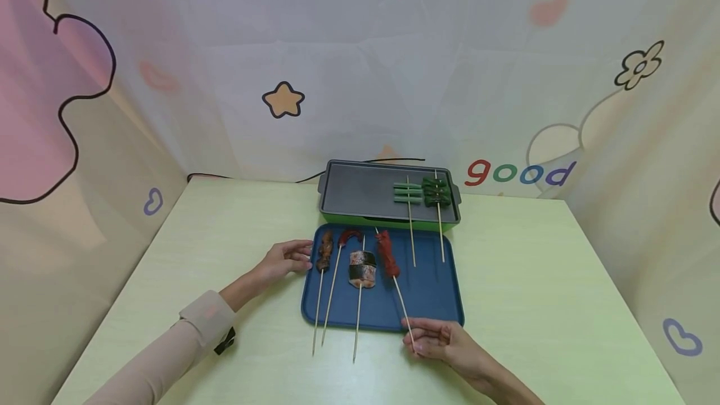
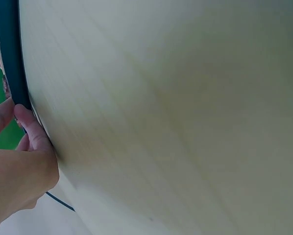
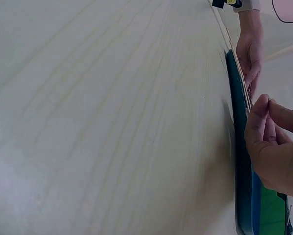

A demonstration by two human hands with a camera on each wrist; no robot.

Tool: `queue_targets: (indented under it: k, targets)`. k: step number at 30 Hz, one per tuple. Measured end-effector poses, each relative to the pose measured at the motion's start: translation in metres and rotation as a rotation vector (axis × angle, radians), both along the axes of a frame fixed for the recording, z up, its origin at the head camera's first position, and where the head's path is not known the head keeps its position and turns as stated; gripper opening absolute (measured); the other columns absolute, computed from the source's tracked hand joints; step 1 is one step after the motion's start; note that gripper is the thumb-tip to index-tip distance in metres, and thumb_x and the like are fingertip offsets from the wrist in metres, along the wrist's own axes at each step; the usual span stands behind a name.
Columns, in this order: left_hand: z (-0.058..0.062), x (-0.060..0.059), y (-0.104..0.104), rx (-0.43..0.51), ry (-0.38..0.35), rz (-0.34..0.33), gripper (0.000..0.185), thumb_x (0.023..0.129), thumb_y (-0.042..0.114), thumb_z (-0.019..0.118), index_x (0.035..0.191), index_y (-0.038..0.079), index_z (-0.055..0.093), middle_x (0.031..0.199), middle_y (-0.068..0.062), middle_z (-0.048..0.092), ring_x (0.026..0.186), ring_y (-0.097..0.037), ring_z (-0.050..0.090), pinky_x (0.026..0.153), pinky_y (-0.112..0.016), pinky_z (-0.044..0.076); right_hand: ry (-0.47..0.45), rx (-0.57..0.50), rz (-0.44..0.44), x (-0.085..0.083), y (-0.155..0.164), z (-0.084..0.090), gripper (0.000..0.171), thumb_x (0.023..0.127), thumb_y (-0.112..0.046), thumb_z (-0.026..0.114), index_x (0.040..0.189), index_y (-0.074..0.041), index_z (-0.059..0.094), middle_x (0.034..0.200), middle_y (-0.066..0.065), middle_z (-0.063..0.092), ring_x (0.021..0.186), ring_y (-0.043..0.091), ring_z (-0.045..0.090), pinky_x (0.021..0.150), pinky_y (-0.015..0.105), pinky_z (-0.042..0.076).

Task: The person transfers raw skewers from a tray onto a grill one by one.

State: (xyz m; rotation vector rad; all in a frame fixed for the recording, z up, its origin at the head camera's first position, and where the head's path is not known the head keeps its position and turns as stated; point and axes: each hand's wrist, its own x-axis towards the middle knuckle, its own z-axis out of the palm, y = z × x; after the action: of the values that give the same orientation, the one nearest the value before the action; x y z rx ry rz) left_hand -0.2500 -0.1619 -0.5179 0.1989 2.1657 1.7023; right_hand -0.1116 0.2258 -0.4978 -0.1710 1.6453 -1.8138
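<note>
I am working on the red skewer (image 1: 388,255), which is lying on the blue tray (image 1: 433,295) with its meat end toward the grill (image 1: 360,189) and its stick running down past the tray's near edge onto the worktop (image 1: 534,267). My right hand (image 1: 444,341) is closing its grip on the bare tip of that stick: thumb and fingertips are pinching together round it just beyond the tray's rim, as the right wrist view also suggests, though there the stick itself is too thin to make out between the fingers (image 3: 258,122). My left hand (image 1: 284,259) is resting at the tray's left edge, fingers loosely bent and touching the rim beside the brown skewer (image 1: 324,252); it is steadying the tray, not grasping anything. I am judging the step in hand to be the pick-up of the red skewer. The next move is calling for a firm pinch and a level lift, so that the meat end is clearing the wrapped skewer (image 1: 362,269) just to its left and the two green skewers (image 1: 422,192) already lying across the grill's right part, sticks overhanging the tray.
</note>
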Motion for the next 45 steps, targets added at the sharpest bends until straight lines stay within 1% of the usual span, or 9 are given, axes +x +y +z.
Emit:
queue_targets:
  k: [11, 21, 25, 28, 34, 37, 40, 42, 45]
  targets:
    - [-0.001, -0.001, -0.001, -0.014, 0.002, -0.003, 0.057, 0.096, 0.003, 0.066, 0.148, -0.008, 0.046, 0.134, -0.029, 0.059, 0.097, -0.004, 0.064, 0.081, -0.016, 0.052, 0.127, 0.0, -0.001, -0.003, -0.007, -0.005, 0.06, 0.101, -0.012, 0.063, 0.152, 0.01, 0.038, 0.119, 0.003, 0.071, 0.106, 0.008, 0.069, 0.092, 0.022, 0.057]
    - [-0.003, -0.002, -0.002, -0.015, -0.001, -0.001, 0.057, 0.096, 0.002, 0.066, 0.148, -0.007, 0.046, 0.133, -0.027, 0.06, 0.095, -0.002, 0.063, 0.081, -0.016, 0.052, 0.227, 0.014, -0.052, -0.013, -0.022, -0.005, 0.061, 0.101, -0.01, 0.062, 0.153, 0.01, 0.036, 0.123, 0.013, 0.067, 0.11, 0.009, 0.068, 0.093, 0.023, 0.057]
    - [-0.002, -0.001, -0.002, -0.011, 0.004, -0.005, 0.058, 0.095, 0.002, 0.066, 0.149, -0.007, 0.046, 0.134, -0.028, 0.059, 0.095, -0.002, 0.063, 0.08, -0.017, 0.052, 0.264, 0.013, -0.092, -0.02, -0.034, -0.003, 0.06, 0.102, -0.008, 0.061, 0.153, 0.009, 0.036, 0.122, 0.013, 0.066, 0.108, 0.008, 0.068, 0.092, 0.022, 0.057]
    - [-0.001, -0.001, -0.001, -0.007, 0.001, -0.005, 0.058, 0.096, 0.004, 0.067, 0.149, -0.007, 0.046, 0.134, -0.029, 0.059, 0.095, -0.003, 0.064, 0.08, -0.017, 0.052, 0.264, 0.028, -0.129, -0.027, -0.043, -0.001, 0.058, 0.102, -0.008, 0.06, 0.154, 0.006, 0.037, 0.123, 0.016, 0.065, 0.107, 0.01, 0.067, 0.092, 0.021, 0.057]
    - [-0.001, 0.0, -0.001, -0.013, -0.003, -0.001, 0.059, 0.096, 0.004, 0.067, 0.149, -0.007, 0.045, 0.136, -0.03, 0.058, 0.097, -0.007, 0.066, 0.08, -0.018, 0.053, 0.231, 0.064, -0.212, -0.042, -0.061, 0.0, 0.053, 0.105, -0.007, 0.056, 0.156, -0.003, 0.041, 0.135, 0.027, 0.057, 0.11, 0.011, 0.066, 0.095, 0.019, 0.055]
    - [-0.001, -0.001, -0.001, -0.015, -0.005, 0.002, 0.058, 0.095, 0.003, 0.067, 0.149, -0.006, 0.046, 0.135, -0.028, 0.059, 0.098, -0.006, 0.065, 0.082, -0.018, 0.052, 0.21, 0.061, -0.261, -0.049, -0.07, -0.001, 0.051, 0.106, -0.006, 0.053, 0.156, -0.006, 0.042, 0.137, 0.026, 0.056, 0.112, 0.013, 0.065, 0.096, 0.018, 0.054]
    - [-0.001, -0.001, -0.003, 0.004, 0.011, -0.002, 0.057, 0.094, 0.007, 0.07, 0.147, -0.003, 0.05, 0.129, -0.022, 0.064, 0.098, -0.005, 0.065, 0.082, -0.018, 0.052, 0.204, 0.042, -0.312, -0.056, -0.078, -0.001, 0.051, 0.105, -0.003, 0.051, 0.155, -0.007, 0.043, 0.136, 0.023, 0.057, 0.114, 0.015, 0.064, 0.096, 0.018, 0.053]
    - [-0.001, 0.0, -0.005, 0.023, 0.035, -0.016, 0.057, 0.093, 0.01, 0.072, 0.146, -0.002, 0.053, 0.124, -0.017, 0.066, 0.097, -0.005, 0.066, 0.08, -0.018, 0.052, 0.204, 0.014, -0.341, -0.061, -0.083, -0.001, 0.051, 0.105, -0.001, 0.05, 0.155, -0.005, 0.042, 0.135, 0.021, 0.057, 0.116, 0.014, 0.063, 0.097, 0.018, 0.053]
    - [0.0, 0.001, -0.005, 0.03, 0.03, -0.014, 0.057, 0.093, 0.01, 0.072, 0.145, -0.001, 0.054, 0.122, -0.015, 0.067, 0.095, -0.004, 0.066, 0.08, -0.018, 0.052, 0.193, -0.039, -0.37, -0.068, -0.088, -0.001, 0.052, 0.105, 0.002, 0.049, 0.156, -0.003, 0.04, 0.132, 0.016, 0.057, 0.118, 0.011, 0.061, 0.099, 0.017, 0.051]
